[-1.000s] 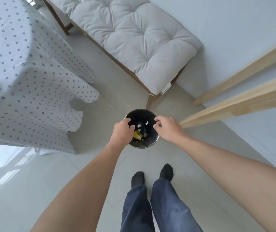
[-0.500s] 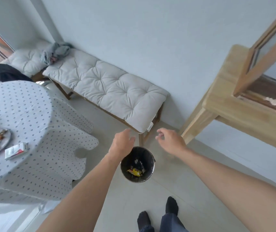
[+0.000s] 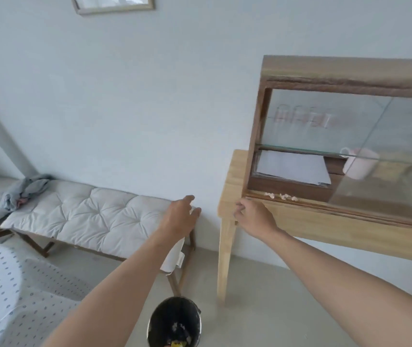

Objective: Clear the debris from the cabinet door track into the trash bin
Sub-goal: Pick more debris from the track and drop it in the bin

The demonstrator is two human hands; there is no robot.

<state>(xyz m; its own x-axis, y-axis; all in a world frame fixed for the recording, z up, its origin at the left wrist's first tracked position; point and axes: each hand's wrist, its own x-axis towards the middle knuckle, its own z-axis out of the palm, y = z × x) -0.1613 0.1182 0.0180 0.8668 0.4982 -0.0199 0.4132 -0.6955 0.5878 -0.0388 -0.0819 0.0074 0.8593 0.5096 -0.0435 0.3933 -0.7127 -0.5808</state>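
Pale floor runs along the near edge of the view, and on it, nearest of all, stands the trash bin [image 3: 174,324], a dark round pail with scraps and something yellow already at the bottom. Both bare arms reach out over it toward the far wall. Farther on, the left hand [image 3: 178,217] hangs in open air in front of the end of the cushioned bench [image 3: 87,214], fingers loosely spread and holding nothing. The right hand [image 3: 255,216] is at the near left corner of the light wooden table [image 3: 230,186], fingers curled narrow with thumb and forefinger close; whether anything is pinched there I cannot tell. Just beyond that hand, on the table, sits the glass-fronted cabinet [image 3: 350,71], and along its bottom door track [image 3: 337,209] lies the debris [image 3: 281,196], a few small white crumpled bits near the left end of the groove. They look light, soft and crumbly (more like paper or foam scraps than grit), so I judge they would weigh almost nothing, scatter at a brush and perhaps break under a hard squeeze. A fingertip pinch on each bit, or a sweep along the groove into a cupped palm, seems the way to take them. Behind the glass a pink mug [image 3: 358,164] and white sheets [image 3: 292,169] rest well apart from the debris.
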